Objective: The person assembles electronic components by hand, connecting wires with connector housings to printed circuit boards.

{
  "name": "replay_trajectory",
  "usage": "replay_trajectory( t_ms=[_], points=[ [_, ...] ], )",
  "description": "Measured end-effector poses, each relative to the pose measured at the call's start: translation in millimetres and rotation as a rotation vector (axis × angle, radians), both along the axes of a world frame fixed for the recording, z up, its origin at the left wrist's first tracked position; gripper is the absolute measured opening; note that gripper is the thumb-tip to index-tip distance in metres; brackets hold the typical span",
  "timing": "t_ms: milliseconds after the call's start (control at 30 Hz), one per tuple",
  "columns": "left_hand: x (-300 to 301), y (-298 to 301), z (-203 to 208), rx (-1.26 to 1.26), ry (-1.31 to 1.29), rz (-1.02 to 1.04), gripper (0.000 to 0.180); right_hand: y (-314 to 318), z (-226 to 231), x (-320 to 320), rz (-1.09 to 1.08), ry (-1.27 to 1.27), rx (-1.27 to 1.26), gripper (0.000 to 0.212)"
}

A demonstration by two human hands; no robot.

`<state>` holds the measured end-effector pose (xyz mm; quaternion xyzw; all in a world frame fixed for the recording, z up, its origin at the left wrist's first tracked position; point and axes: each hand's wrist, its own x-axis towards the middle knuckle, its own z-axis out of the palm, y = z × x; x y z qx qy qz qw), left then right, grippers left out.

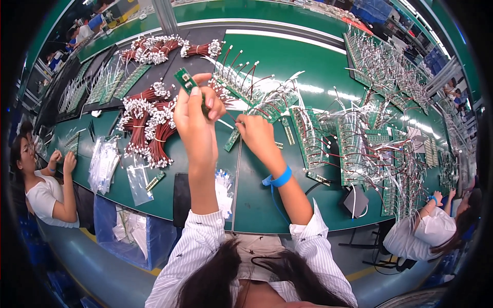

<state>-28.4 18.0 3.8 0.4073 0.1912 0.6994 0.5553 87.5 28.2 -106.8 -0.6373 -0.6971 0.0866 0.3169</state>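
Observation:
My left hand is raised over the bench with its fingers closed around a small green circuit board. The upper end of the board sticks out above the thumb; its lower part is hidden by the fingers. Lower and to the right, my right hand is pinched on a thin dark-red wire that runs toward the left hand. Where the wire ends is hidden. A blue wrist band with a cord circles the right wrist. Under the right hand lie strips of green circuit boards.
Bundles of red wires with white connectors lie to the left, near clear plastic bags. Wired circuit board panels crowd the right side. A blue-lined bin stands below the bench. Co-workers sit at both sides.

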Motion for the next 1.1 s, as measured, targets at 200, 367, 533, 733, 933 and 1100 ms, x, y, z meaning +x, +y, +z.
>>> replay_trajectory(
  t_ms=[200,367,533,733,933,1100],
  points=[
    [-6.2,-16.5,12.0,0.039,-0.031,-0.121,0.021,-41.6,77.8,8.9,-0.116,0.060,0.182,0.012],
    [-8.0,-19.0,10.6,0.068,0.007,-0.113,0.022,-61.4,102.2,36.4,-0.205,0.334,0.374,0.010],
    [1.3,-23.2,13.4,0.064,0.098,-0.192,0.020,-79.6,116.3,50.2,-0.228,0.536,0.388,0.008],
    [6.8,-28.0,17.4,0.019,0.174,-0.229,0.019,-88.6,125.0,47.9,-0.172,0.588,0.378,0.006],
    [14.8,-26.9,10.7,-0.017,0.149,-0.252,0.021,-90.6,127.3,45.1,-0.115,0.599,0.366,0.007],
    [17.4,-27.7,13.4,-0.034,0.085,-0.304,0.022,-92.5,127.1,47.3,-0.133,0.593,0.344,0.008]
  ],
)
